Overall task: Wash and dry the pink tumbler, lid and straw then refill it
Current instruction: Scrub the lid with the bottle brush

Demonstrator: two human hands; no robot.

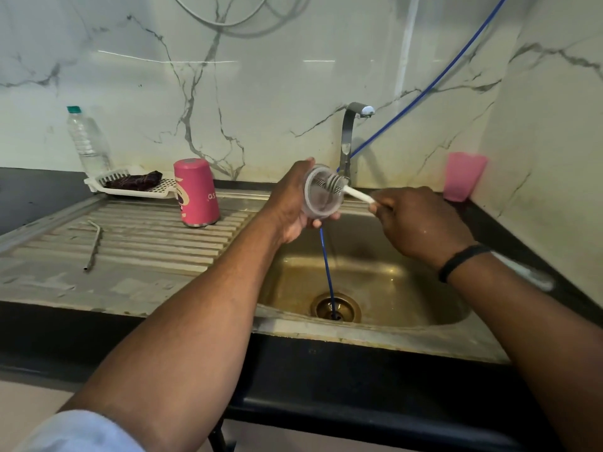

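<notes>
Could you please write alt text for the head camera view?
Over a steel sink, the left hand holds a clear round lid while the right hand scrubs it with a white-handled brush. A pink tumbler stands upside down on the drainboard.

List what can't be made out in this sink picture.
Head view:
- Far face of the lid: hidden by the left hand gripping it.
- Brush handle end: hidden inside the right hand.
- Print on the upside-down pink tumbler: partly turned away, too small to read.
- Tap: running or not, no water can be made out.
- Blue hose: its end disappears down the drain.
</notes>
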